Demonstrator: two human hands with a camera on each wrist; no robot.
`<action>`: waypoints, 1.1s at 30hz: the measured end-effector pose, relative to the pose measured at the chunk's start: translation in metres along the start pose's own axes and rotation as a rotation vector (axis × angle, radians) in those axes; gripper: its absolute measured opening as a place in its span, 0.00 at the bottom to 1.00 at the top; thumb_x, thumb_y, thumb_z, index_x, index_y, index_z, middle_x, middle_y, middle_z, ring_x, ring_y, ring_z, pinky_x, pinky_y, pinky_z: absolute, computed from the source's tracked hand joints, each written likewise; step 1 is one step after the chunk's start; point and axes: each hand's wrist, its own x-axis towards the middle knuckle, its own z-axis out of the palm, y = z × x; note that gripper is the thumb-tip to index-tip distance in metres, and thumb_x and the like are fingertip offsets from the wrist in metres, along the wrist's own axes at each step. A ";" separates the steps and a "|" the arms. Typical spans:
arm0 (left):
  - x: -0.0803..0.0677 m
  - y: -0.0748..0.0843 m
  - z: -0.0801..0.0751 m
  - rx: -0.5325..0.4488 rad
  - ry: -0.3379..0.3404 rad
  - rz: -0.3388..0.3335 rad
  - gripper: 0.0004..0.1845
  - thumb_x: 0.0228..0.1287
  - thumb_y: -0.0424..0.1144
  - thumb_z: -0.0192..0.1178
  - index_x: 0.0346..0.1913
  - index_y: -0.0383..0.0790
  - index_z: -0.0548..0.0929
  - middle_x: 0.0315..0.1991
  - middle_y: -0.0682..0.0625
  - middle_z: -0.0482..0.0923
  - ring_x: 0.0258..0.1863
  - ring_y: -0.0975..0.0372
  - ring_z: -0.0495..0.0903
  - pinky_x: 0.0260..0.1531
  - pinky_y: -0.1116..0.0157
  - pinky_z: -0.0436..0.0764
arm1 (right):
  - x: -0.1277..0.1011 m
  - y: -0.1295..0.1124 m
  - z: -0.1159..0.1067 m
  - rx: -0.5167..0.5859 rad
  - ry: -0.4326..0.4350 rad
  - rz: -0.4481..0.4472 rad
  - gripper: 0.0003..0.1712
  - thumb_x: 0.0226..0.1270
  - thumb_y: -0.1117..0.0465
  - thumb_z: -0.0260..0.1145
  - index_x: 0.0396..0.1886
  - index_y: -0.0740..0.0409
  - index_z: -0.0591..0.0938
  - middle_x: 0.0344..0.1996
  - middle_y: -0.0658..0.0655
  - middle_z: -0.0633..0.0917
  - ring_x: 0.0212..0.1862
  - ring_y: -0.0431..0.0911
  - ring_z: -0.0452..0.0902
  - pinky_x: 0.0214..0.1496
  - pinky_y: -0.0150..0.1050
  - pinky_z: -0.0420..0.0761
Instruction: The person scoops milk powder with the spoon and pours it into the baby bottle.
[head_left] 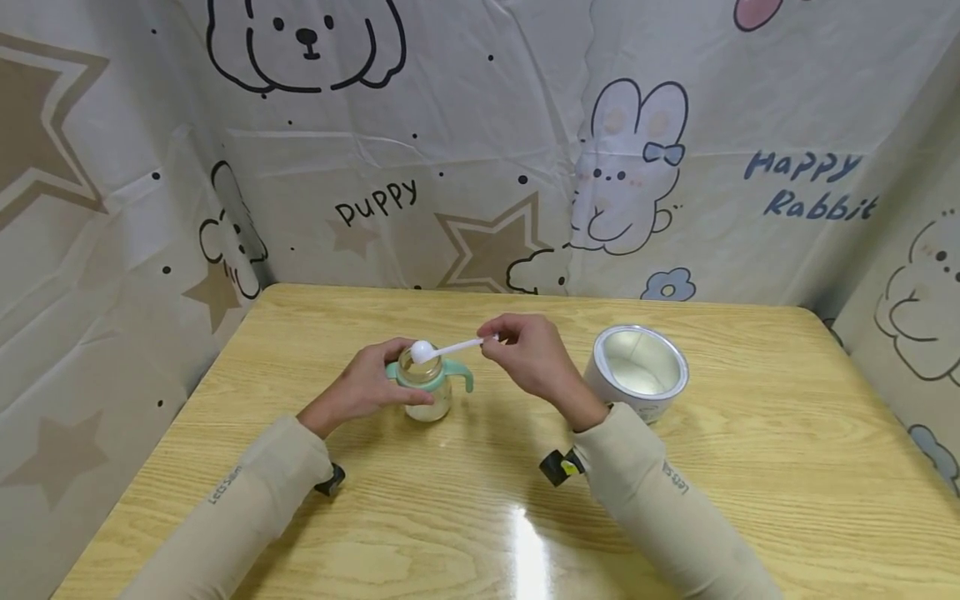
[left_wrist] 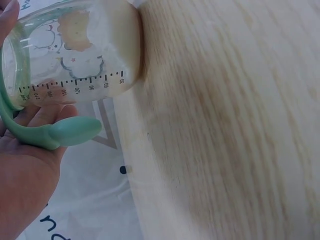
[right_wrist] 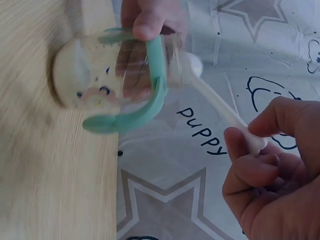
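A clear baby bottle (head_left: pixel 429 408) with a mint-green two-handled collar (right_wrist: pixel 157 62) stands upright on the table, its mouth uncapped. Pale, milky contents cover its bottom (left_wrist: pixel 125 47), near the lowest printed marks. My left hand (head_left: pixel 369 385) holds the bottle around its upper part, thumb in front and fingers behind. Between thumb and fingertips, my right hand (head_left: pixel 531 354) pinches the end of a long-handled white scoop (head_left: pixel 459 345). The scoop's round bowl (right_wrist: pixel 195 65) is right at the bottle's mouth. What the bowl contains is hidden.
An open tin (head_left: pixel 604 379) with pale powder inside stands to the right, just beyond my right wrist. The wooden table (head_left: pixel 450 533) meets a printed cloth (head_left: pixel 465 125) at the back and sides. Dark wrist cameras (head_left: pixel 555 468) sit beneath both sleeves.
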 end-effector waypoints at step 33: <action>0.021 0.073 -0.006 -0.093 -0.049 0.209 0.52 0.49 0.37 0.79 0.74 0.28 0.60 0.72 0.35 0.64 0.72 0.48 0.63 0.71 0.55 0.64 | -0.024 -0.008 -0.083 0.316 0.075 0.158 0.18 0.74 0.57 0.63 0.50 0.70 0.84 0.28 0.50 0.84 0.16 0.36 0.59 0.20 0.27 0.64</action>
